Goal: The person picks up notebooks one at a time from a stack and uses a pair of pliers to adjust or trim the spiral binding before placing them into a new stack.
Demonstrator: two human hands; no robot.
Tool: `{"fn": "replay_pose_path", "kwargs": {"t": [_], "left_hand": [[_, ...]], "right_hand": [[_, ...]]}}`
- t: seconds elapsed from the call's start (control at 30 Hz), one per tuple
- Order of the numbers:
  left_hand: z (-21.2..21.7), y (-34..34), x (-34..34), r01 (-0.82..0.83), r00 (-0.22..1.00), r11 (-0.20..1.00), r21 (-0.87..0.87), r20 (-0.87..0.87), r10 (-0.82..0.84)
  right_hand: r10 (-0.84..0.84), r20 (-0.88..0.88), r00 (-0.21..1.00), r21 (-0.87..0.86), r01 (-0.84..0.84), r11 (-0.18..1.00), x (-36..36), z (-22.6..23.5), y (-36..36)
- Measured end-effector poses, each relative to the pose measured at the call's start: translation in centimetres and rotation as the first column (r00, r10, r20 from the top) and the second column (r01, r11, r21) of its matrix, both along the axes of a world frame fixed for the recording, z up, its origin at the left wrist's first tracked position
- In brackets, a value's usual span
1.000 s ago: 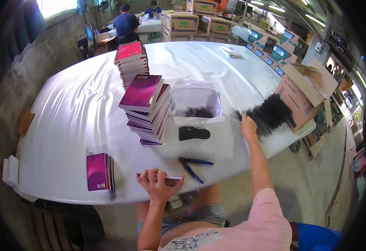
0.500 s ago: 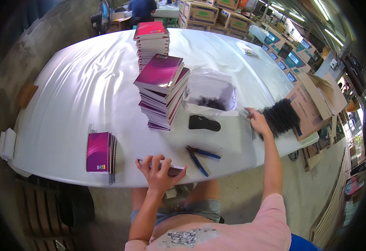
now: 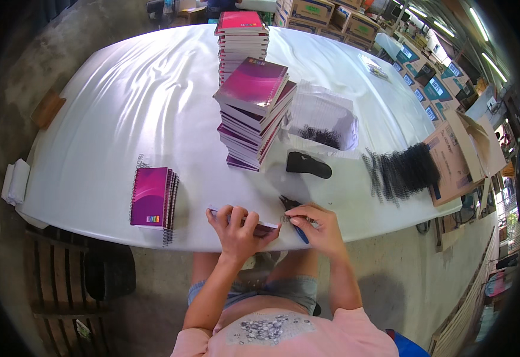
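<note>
My left hand (image 3: 235, 231) grips a purple-covered notebook (image 3: 266, 228), tilted up at the table's front edge, its fingers curled over the top. Close beside the notebook's right end, my right hand (image 3: 320, 231) pinches a thin dark spiral coil (image 3: 286, 219), most of it hidden by the fingers. Under that hand lie blue-handled pliers (image 3: 288, 203), partly covered. To the left rests a small pile of purple notebooks (image 3: 150, 196) with spiral coils along their sides. Farther off stands a tall, uneven stack of purple notebooks (image 3: 251, 89).
Behind the stack rise red-covered notebooks (image 3: 242, 44). A heap of black coils (image 3: 398, 172) lies at the right against an open cardboard box (image 3: 453, 156). A paper-lined tray (image 3: 350, 113) holds more coils, near a flat black object (image 3: 309, 165). White sheeting covers the table (image 3: 99, 143).
My right hand has come from the coil heap at the right to the notebook, bringing a coil. The left hand still holds the notebook. The whole view has shifted slightly.
</note>
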State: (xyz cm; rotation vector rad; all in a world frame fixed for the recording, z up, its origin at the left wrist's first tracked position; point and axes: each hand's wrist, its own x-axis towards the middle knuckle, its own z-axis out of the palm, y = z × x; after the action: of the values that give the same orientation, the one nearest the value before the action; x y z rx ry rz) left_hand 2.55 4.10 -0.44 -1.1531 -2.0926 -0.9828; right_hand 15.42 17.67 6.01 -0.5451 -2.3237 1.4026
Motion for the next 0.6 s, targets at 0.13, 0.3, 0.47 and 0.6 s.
{"fn": "replay_pose_path", "kwargs": {"t": [0.13,0.3,0.47,0.6], "left_hand": [[0.1,0.0,0.0,0.003,1.0,1.0,0.017,0.001,-0.003],[0.1,0.1,0.1,0.009,1.0,1.0,0.021,0.008,-0.009],[0.5,-0.2,-0.1,0.016,1.0,1.0,-0.012,0.014,-0.016],[0.3,-0.5,-0.2,-0.005,1.0,0.998,-0.069,-0.005,0.004]], "right_hand": [[-0.019,-0.099,0.995,-0.005,0.019,1.0,-0.6,-0.8,-0.7],[0.023,-0.079,0.997,0.009,-0.023,1.0,-0.4,-0.9,-0.6],[0.172,0.059,0.983,-0.264,-0.15,0.953,0.4,-0.6,0.2],[0.17,0.354,0.92,-0.174,-0.114,0.978,-0.6,0.7,-0.7]]}}
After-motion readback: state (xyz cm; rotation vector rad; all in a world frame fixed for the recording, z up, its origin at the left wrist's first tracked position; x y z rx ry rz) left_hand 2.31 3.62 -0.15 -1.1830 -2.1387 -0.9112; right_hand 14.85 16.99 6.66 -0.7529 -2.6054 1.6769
